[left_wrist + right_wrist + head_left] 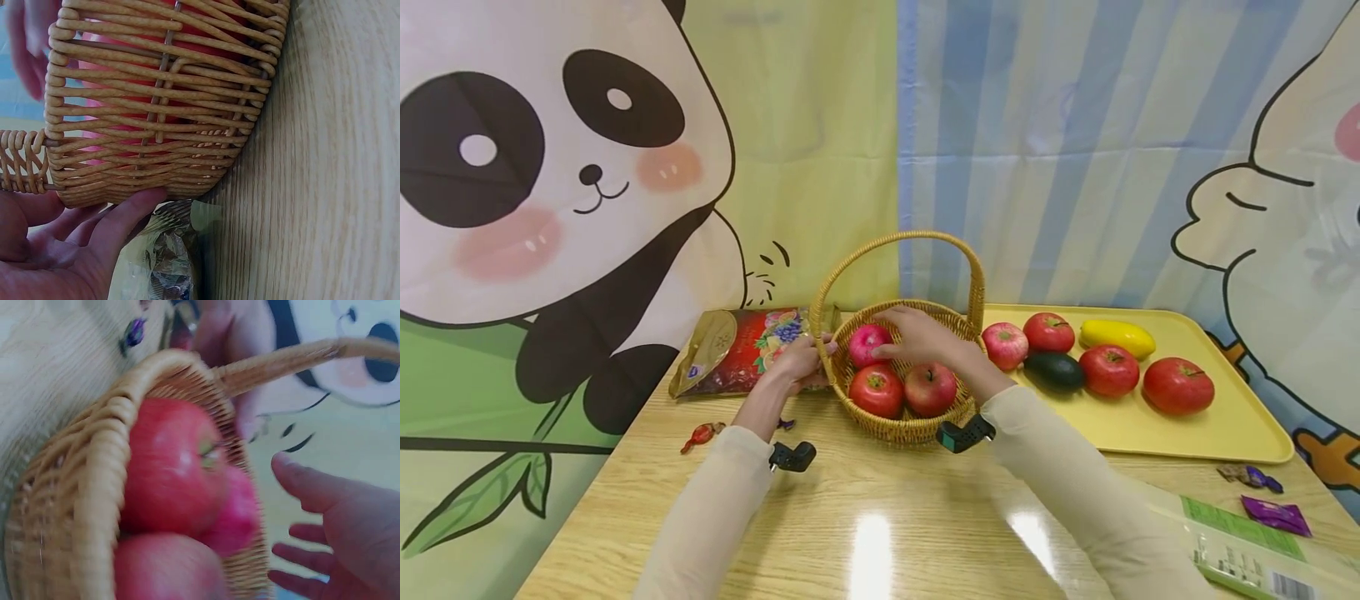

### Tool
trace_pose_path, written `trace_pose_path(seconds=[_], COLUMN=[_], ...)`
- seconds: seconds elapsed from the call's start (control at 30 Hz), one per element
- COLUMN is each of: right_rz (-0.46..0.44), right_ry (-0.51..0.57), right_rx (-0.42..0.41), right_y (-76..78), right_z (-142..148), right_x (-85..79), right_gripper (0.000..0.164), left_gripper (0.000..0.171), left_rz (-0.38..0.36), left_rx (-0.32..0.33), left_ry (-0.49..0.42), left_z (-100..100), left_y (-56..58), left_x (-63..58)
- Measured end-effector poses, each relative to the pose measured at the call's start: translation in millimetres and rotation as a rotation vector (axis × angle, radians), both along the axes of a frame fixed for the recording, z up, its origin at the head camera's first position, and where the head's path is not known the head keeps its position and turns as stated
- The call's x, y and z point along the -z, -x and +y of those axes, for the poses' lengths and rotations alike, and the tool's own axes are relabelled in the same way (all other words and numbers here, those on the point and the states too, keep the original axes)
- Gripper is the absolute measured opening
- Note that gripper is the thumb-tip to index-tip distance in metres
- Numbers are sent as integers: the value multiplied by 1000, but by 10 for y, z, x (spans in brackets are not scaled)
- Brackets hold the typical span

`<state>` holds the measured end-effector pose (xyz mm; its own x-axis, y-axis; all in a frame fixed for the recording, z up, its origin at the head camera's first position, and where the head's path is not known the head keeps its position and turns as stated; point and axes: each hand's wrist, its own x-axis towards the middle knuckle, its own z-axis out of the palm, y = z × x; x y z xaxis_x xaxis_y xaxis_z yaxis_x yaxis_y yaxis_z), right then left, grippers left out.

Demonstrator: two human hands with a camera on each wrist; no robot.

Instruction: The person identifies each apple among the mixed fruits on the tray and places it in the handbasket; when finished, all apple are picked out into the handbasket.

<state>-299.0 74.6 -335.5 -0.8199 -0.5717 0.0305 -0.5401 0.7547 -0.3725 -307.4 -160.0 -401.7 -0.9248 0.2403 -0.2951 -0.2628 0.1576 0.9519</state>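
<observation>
A wicker basket (895,429) with a tall arched handle stands on the wooden table. Inside it lie a bright pink fruit (867,343), a red fruit (876,392) and a red apple (930,389). My left hand (801,362) grips the basket's left rim beside the foot of the handle; in the left wrist view its fingers lie against the woven side. Over the right part of the basket reaches my right hand (917,333), fingers spread. In the right wrist view that hand (350,525) holds nothing and is apart from the pink fruit (234,515).
On the right, a yellow tray (1232,425) bears several red fruits, a yellow fruit (1117,338) and a dark green fruit (1054,372). Behind my left hand lies a shiny food bag (730,350). Wrapped candies (702,436) and a green-and-white package (1247,542) lie nearer the front.
</observation>
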Motion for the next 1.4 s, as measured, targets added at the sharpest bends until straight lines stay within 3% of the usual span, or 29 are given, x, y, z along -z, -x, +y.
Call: trace_pose_path(seconds=[0.13, 0.27, 0.37, 0.5, 0.67, 0.83, 1.1, 1.27, 1.4], right_rz=[93, 152, 155, 108, 94, 112, 77, 96, 93], right_ry=[41, 51, 51, 68, 76, 6, -73, -138, -123], right_rx=[-107, -158, -136, -69, 27, 101, 163, 154, 174], right_y=[-184, -328, -364, -295, -116, 64, 204, 245, 260], right_z=[282, 657, 961, 1351, 1708, 1881, 1876, 1825, 1804], right_x=[-209, -332, -378, -372, -208, 96, 374, 472, 535], right_gripper=[57, 52, 49, 43, 43, 60, 80, 84, 83], left_gripper=[46, 49, 50, 50, 49, 47, 46, 47, 46], left_rz=[3, -2, -7, -1, 7, 7, 11, 11, 16], left_rx=[8, 8, 2, 4, 7, 10, 11, 11, 9], left_ry=[11, 13, 4, 11, 18, 19, 5, 4, 17], left_z=[3, -3, -5, -17, -26, -14, 3, 3, -1], left_y=[6, -3, -1, 4, -6, -9, -16, -10, -7], left_x=[2, -3, 4, 15, -3, -3, 22, 30, 22])
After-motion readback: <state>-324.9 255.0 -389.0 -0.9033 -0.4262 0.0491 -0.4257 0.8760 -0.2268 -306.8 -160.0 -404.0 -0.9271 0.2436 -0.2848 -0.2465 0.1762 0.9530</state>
